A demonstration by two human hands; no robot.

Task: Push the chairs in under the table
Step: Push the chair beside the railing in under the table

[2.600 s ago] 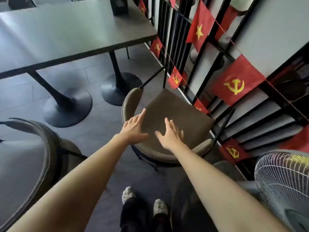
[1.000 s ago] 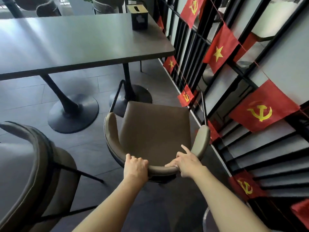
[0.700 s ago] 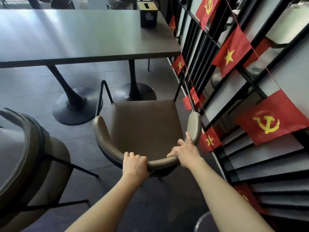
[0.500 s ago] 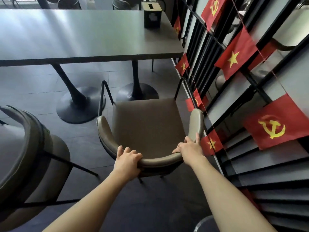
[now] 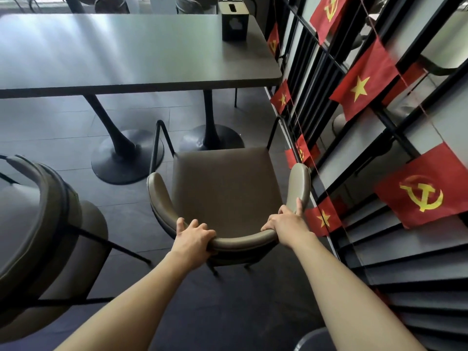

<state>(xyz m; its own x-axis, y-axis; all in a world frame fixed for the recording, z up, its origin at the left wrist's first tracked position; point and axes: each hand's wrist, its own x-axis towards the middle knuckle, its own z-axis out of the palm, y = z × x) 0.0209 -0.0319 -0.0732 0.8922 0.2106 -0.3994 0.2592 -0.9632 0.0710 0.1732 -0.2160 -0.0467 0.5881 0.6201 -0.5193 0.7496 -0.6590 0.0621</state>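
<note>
Fingers (image 5: 195,224) of both hands are wrapped over the curved backrest of the brown chair (image 5: 225,188).

From left hand (image 5: 193,240) to right hand (image 5: 287,225), the padded rail is clasped; the chair stands just short of the table (image 5: 126,54), likely stiff-framed, fairly light, best pushed from this rail.

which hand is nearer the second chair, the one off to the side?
Left. The left hand grips the backrest of the held chair on the side facing the second chair; the right hand grips the far side, by the flags.
</note>
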